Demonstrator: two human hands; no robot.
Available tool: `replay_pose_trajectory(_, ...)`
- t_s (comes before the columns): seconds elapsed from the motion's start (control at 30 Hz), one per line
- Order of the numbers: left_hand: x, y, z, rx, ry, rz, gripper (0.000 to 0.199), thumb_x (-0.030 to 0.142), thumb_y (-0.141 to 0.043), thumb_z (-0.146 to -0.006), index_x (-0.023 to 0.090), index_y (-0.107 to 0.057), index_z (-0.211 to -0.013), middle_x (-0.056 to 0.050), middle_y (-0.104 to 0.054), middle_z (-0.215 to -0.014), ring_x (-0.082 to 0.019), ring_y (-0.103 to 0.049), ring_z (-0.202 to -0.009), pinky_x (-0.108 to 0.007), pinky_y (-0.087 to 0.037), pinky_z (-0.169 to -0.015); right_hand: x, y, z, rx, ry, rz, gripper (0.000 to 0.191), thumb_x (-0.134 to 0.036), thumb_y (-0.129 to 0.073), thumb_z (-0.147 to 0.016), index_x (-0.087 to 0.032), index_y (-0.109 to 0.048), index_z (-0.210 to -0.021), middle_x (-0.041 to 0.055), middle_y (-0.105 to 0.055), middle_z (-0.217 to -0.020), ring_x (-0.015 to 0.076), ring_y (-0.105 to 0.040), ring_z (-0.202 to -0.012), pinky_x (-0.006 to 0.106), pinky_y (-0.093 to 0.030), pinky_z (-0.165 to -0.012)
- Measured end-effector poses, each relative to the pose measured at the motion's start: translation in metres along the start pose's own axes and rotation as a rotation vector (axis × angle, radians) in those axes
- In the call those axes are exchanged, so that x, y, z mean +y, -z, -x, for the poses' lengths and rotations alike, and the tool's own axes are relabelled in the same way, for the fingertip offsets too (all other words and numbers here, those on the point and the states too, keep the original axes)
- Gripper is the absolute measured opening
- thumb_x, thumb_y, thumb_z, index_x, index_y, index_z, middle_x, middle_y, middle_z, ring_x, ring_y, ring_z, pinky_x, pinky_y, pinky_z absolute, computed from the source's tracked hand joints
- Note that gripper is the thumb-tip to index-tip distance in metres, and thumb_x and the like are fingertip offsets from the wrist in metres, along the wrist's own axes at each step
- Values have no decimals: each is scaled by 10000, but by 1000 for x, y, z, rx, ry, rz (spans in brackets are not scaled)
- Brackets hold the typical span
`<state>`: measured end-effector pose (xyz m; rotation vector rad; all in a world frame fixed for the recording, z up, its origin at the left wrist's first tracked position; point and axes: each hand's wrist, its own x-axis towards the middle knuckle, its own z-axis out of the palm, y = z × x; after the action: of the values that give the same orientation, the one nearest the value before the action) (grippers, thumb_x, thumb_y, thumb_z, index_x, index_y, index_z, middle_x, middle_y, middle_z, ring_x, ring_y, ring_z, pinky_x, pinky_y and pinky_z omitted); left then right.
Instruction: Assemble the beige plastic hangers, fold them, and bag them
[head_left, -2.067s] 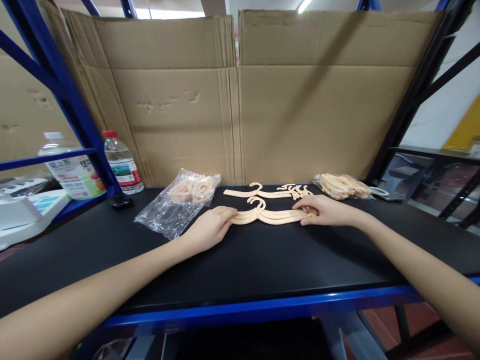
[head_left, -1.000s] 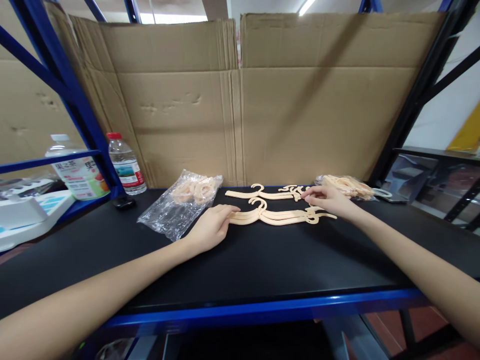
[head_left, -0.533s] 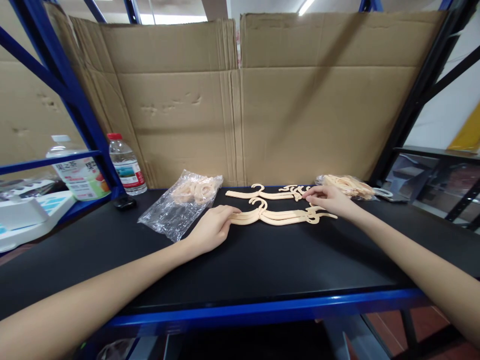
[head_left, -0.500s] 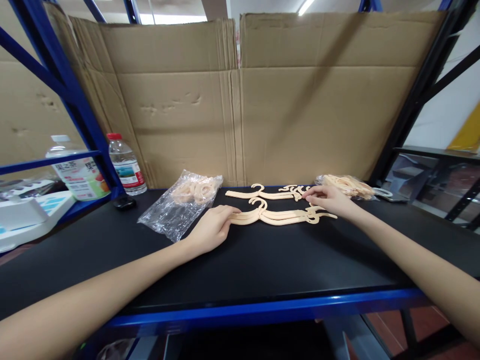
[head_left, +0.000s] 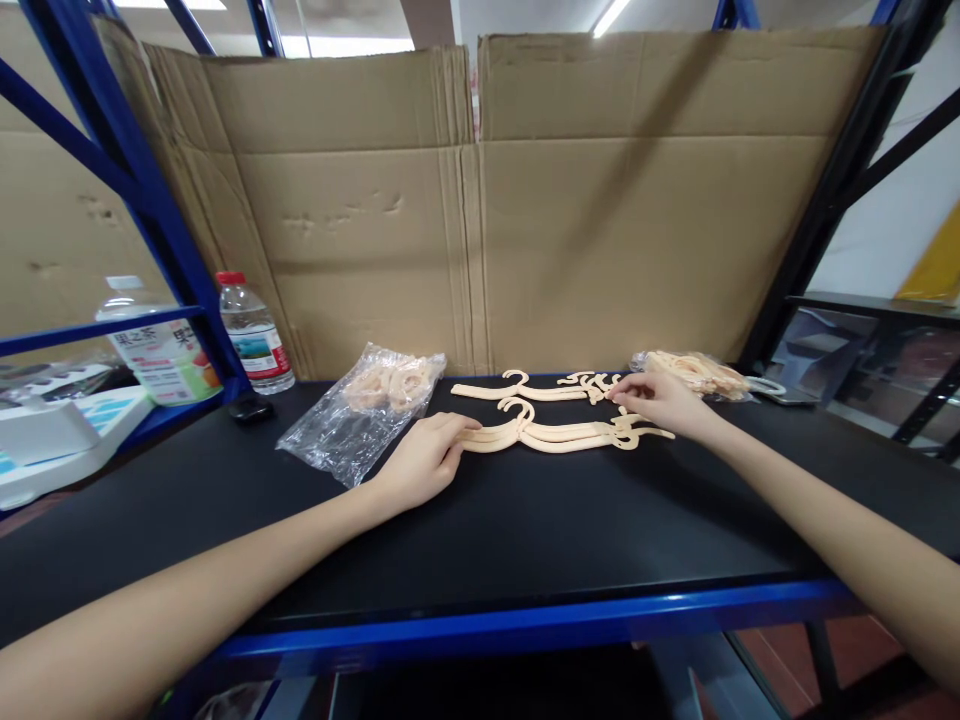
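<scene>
Near hangers (head_left: 555, 434) already lay paired on the table (head_left: 480, 530), left hand (head_left: 424, 458) pinching their nine-o'clock end; another hanger (head_left: 551, 395) sat apart at twelve; right hand (head_left: 664, 398), hold unclear, met small hooks (head_left: 579, 380) towards one.

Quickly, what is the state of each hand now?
Left hand: closed on the end of the near hangers.
Right hand: at the small hooks; whether gripping cannot be told.

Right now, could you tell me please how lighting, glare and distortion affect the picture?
Head view: a diagonal shadow crosses the right cardboard panel; head view: highlights glint on the clear bag; head view: the blue post leans outward, probably lens distortion; head view: the front hangers read clearly, but the small pieces by the right hand look soft.
</scene>
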<state>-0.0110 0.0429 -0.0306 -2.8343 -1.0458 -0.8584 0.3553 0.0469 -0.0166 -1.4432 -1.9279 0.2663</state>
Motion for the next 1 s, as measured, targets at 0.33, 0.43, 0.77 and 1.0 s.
replay_pose_trajectory(0.33, -1, 0, -1, 26, -13, -7, 306, 82, -432, -826, 174, -576, -1079, -66, -653, -1049, -209, -592, -985, -377, -464, -893, 31, 15, -12, 107, -2, 137, 184, -260, -531, -743, -162, -680, -792, 47, -665, -686, 169, -594, -616, 284, -462, -573)
replay_pose_trajectory(0.43, -3, 1, -2, 40, -18, -23, 296, 91, -419, -841, 173, -570, -1081, -66, -655, -1048, -207, -597, -978, -374, -472, -877, 42, 10, -19, 59, 23, 232, 185, -249, -526, -751, -156, -681, -789, 54, -655, -676, 172, -579, -607, 295, -447, -573)
replay_pose_trajectory(0.77, -9, 12, -22, -24, -10, -228, 354, 43, -421, -798, 101, -580, -1109, -127, -632, -1101, -243, -570, -1047, -378, -464, -925, 43, 13, -41, -169, 165, 339, 263, -290, -514, -804, -149, -684, -947, 90, -690, -869, 202, -612, -764, 312, -464, -693)
replay_pose_trajectory(1.0, -23, -1, -76, -227, 63, -332, 304, 64, -441, -828, 103, -615, -1074, -121, -645, -1087, -234, -588, -1045, -338, -451, -930, 38, 14, -51, -320, 187, 359, 290, -312, -561, -779, -152, -697, -979, 108, -684, -982, 214, -629, -842, 302, -474, -728)
